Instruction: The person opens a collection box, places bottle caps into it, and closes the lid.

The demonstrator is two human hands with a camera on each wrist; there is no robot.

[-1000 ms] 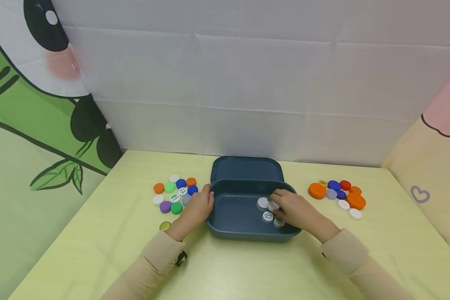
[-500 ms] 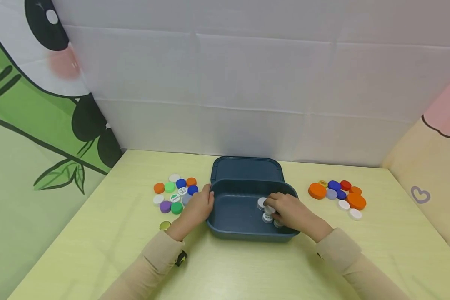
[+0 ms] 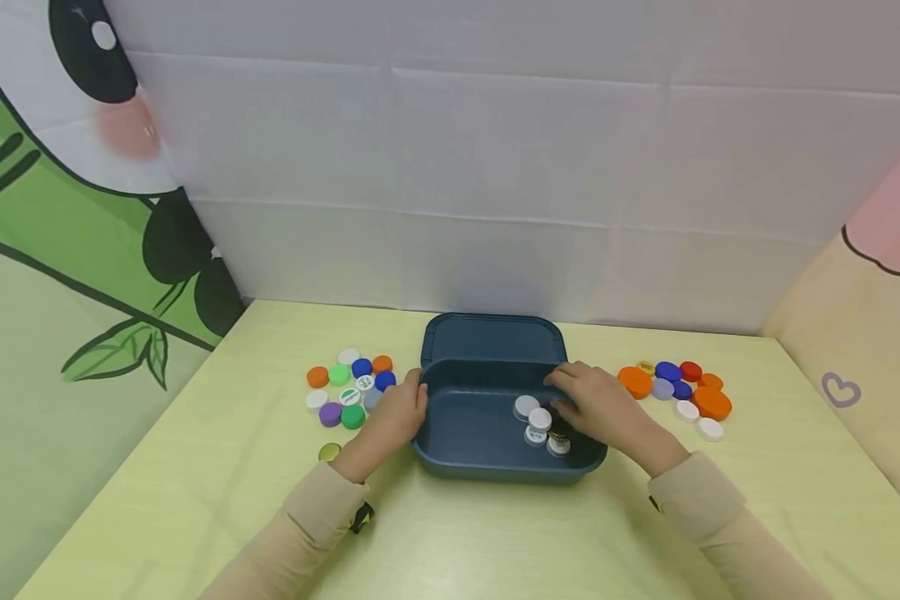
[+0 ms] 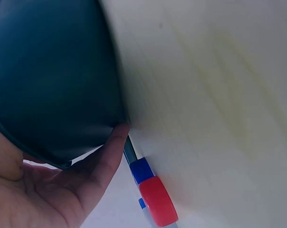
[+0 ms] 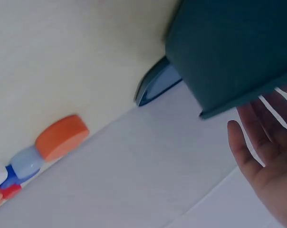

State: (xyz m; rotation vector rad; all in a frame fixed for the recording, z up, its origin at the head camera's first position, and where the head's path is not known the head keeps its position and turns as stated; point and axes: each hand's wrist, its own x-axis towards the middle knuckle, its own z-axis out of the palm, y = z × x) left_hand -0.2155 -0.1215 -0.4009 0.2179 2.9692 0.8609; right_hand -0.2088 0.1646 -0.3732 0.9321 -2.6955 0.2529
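Observation:
A dark blue plastic box (image 3: 487,472) stands in the middle of the table. Its left side is held by my left hand (image 3: 392,414); the left wrist view shows a digit of this hand (image 4: 98,173) against the outer wall. Over the box's right rim is my right hand (image 3: 602,406), fingers loosely bent and holding nothing; the right wrist view also shows this hand (image 5: 272,147) with fingers apart. Inside, at the right, lie several bottle caps: a white cap (image 3: 526,406), another white cap (image 3: 540,418) partly over a printed cap (image 3: 535,437), and a dark gold cap (image 3: 560,423).
Behind the box lies its dark blue lid (image 3: 495,337). Loose caps of several colours, including a purple cap (image 3: 331,414), lie at the left. More caps, with a large orange cap (image 3: 712,404), lie at the right. A white sheet (image 3: 495,167) hangs behind the table (image 3: 480,542).
My right hand moved left with a white cap, set it on another cap inside the box, let go and drew back right to the rim. The left hand stayed put.

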